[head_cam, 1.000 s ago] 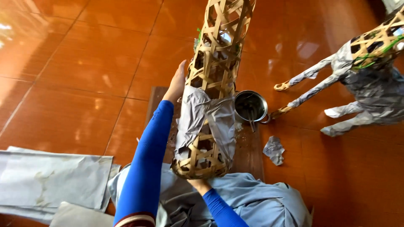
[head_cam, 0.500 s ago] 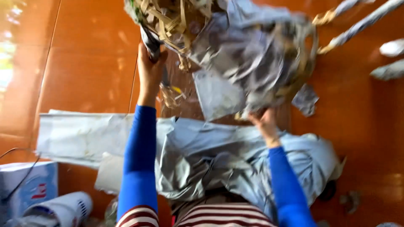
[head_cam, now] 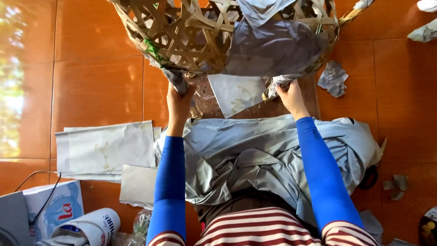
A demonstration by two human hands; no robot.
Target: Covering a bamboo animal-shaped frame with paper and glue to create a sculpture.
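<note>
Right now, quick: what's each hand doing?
Left hand: closed on the lower rim of the woven bamboo frame.
Right hand: closed on the paper covering at the frame's rim.

The person wears tight blue sleeves on both arms, covering them from the upper arm to the wrist. The left sleeve (head_cam: 169, 182) runs from about 7 o'clock toward 11 o'clock, and it is smooth with few folds. The right sleeve (head_cam: 322, 175) runs from about 5 o'clock toward 1 o'clock and carries a small dark marking near the wrist. Both hands, the left hand (head_cam: 179, 101) and the right hand (head_cam: 291, 98), are bare. At 6 o'clock a shirt (head_cam: 261, 230) with dark red and white stripes shows, and its short sleeves end over the blue ones.
</note>
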